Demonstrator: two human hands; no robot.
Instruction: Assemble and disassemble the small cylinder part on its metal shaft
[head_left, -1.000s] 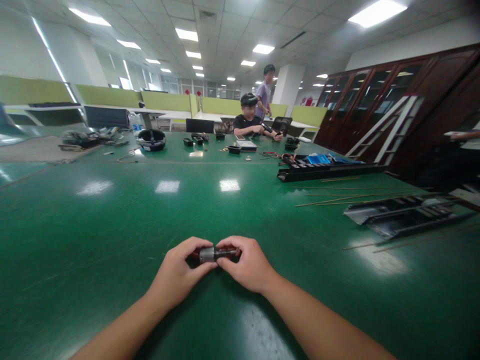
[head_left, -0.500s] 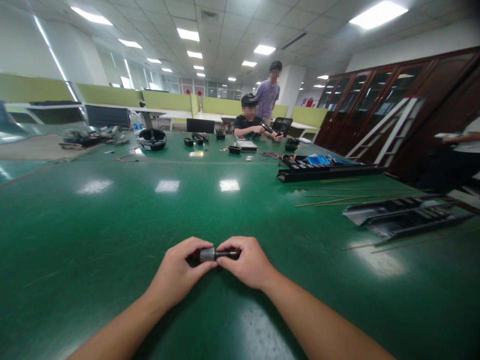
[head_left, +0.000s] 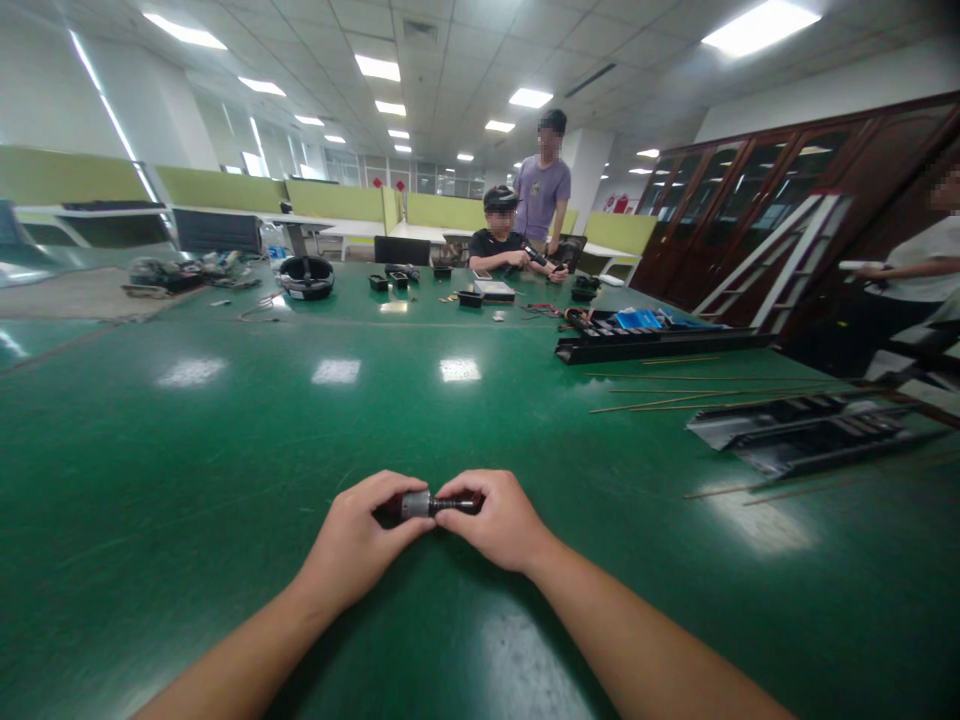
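Both hands meet over the near part of the green table, around one small metal part. My left hand [head_left: 364, 535] is closed on its grey metal cylinder [head_left: 416, 504], thumb below and fingers above. From the cylinder's right end a thin, dark ridged shaft [head_left: 448, 506] runs toward my right hand [head_left: 499, 522]. The right thumb and fingers are closed around that shaft, partly covering it. The part lies level, left to right. Its left end is hidden in the left palm, and its exact kind cannot be made out.
Across the green table [head_left: 300, 420] at right lie thin rods [head_left: 675, 405], metal channels [head_left: 817, 435] and a black rail [head_left: 645, 345]. Small black boxes [head_left: 470, 299] and a headset [head_left: 306, 278] stand farther back. One person sits opposite; another stands behind. A third person is at far right.
My hands stay nearly in place on the metal part, with only slight shifts of the right fingers. The standing person behind has turned this way, and the person at far right has come further into view.
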